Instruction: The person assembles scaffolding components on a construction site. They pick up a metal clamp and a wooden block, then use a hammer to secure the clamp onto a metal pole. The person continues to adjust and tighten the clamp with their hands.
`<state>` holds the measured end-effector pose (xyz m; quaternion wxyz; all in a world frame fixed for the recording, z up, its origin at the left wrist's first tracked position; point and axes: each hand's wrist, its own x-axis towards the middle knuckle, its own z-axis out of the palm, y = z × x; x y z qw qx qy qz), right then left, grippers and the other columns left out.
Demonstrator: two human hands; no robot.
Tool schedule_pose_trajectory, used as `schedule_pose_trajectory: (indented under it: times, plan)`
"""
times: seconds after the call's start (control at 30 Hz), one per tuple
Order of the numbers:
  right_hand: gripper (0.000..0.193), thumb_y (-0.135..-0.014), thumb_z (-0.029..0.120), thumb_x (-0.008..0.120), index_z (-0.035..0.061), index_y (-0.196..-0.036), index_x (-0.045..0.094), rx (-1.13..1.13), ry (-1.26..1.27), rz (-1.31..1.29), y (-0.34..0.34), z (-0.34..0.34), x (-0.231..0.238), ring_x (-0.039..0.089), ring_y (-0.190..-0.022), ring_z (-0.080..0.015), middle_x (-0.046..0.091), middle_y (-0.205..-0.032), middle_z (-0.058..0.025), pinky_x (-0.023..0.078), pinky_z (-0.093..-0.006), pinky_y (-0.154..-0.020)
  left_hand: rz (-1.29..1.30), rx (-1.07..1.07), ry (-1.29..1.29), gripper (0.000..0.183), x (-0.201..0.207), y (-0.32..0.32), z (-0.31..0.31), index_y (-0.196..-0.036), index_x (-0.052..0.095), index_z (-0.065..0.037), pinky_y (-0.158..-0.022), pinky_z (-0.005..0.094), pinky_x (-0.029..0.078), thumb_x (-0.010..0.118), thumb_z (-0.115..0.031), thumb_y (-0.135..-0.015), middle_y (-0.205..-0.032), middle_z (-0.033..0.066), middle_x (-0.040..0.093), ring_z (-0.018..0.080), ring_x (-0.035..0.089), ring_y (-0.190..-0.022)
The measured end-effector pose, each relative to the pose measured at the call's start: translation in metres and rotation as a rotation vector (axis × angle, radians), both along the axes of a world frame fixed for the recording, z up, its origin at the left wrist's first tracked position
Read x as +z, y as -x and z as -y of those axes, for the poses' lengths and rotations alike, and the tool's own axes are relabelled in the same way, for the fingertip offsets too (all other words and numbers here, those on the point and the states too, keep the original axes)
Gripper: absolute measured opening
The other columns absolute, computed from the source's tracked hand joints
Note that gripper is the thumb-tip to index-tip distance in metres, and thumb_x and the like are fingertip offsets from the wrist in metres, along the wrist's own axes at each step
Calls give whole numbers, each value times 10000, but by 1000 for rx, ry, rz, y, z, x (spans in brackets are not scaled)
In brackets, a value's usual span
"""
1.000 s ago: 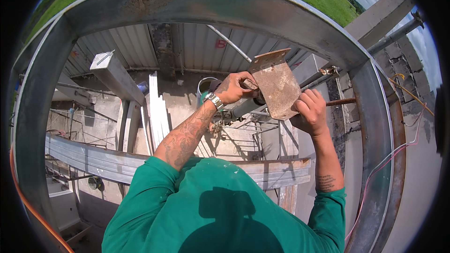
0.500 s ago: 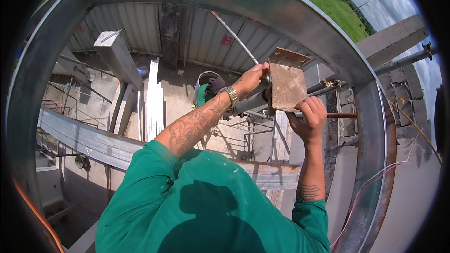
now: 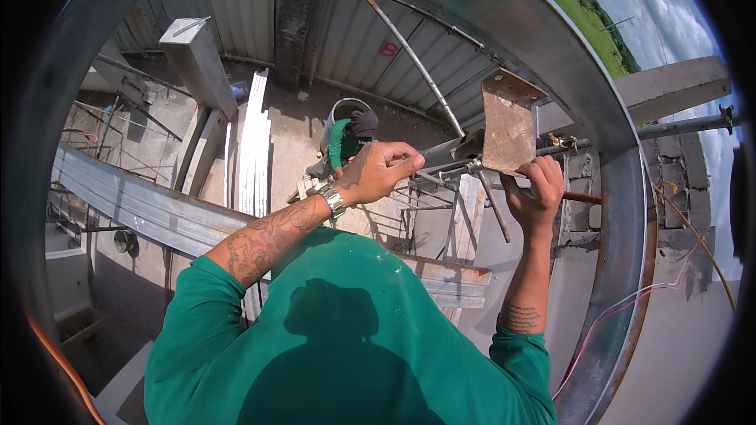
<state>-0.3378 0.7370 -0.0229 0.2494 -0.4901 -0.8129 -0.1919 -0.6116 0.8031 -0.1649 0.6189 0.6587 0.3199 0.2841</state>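
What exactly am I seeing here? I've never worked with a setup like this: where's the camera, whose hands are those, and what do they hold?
There's no machine: these are a person's two bare hands, seen from a wide fisheye camera worn on the head, looking down. That's why straight edges bend. The right hand grips the lower edge of a rusty metal plate. The left hand is apart from the plate, fingers bent; I can't tell whether it holds something small. There's no tabletop: a steel frame curves around the view, with a metal beam at the left. A co-worker in green is lower down, beyond the left hand.
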Motion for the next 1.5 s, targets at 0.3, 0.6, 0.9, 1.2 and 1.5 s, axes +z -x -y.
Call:
schedule_pose_trajectory:
  times: [0.3, 0.6, 0.9, 1.2, 1.5]
  plan:
    - [278, -507, -1, 685, 42, -755, 567, 50, 32, -46, 1, 10, 4, 480, -737, -311, 485, -721, -87, 396, -401, -719, 366, -241, 560, 523, -10, -158, -120, -1140, 641, -58, -755, 309, 520, 476, -544, -1034, -959, 46, 664, 135, 639, -816]
    - [250, -538, -29, 697, 33, -751, 582, -44, 84, -146, -9, 27, 3, 485, -747, -304, 512, -729, -89, 401, -378, -708, 60, -484, -750, 599, -40, -28, 19, -1424, 560, -156, -1227, 492, 253, 548, -554, -977, -1581, 135, 384, 287, 237, -1523]
    - [256, -530, -39, 683, 19, -761, 587, -82, 54, -160, -17, 24, 2, 490, -760, -302, 520, -729, -92, 410, -372, -729, 204, 231, 14, 665, -39, -110, -85, -1367, 566, -25, -968, 362, 477, 448, -581, -1021, -1316, 137, 648, 267, 610, -1211]
    - [275, -526, -30, 748, 32, -745, 593, -82, 65, -176, -18, 29, 5, 498, -745, -289, 538, -728, -79, 409, -371, -734, 253, -11, -443, 691, -5, -148, -16, -1476, 444, -13, -1158, 402, 314, 366, -546, -1044, -1490, 187, 494, 289, 378, -1447]
    - [267, -554, -8, 798, 49, -723, 600, -123, 10, -191, -18, 25, 0, 505, -740, -276, 540, -704, -62, 405, -363, -746, -54, -67, 227, 693, -12, -89, -49, -1097, 728, -37, -939, 356, 451, 403, -643, -1010, -1210, 116, 687, 201, 619, -1110]
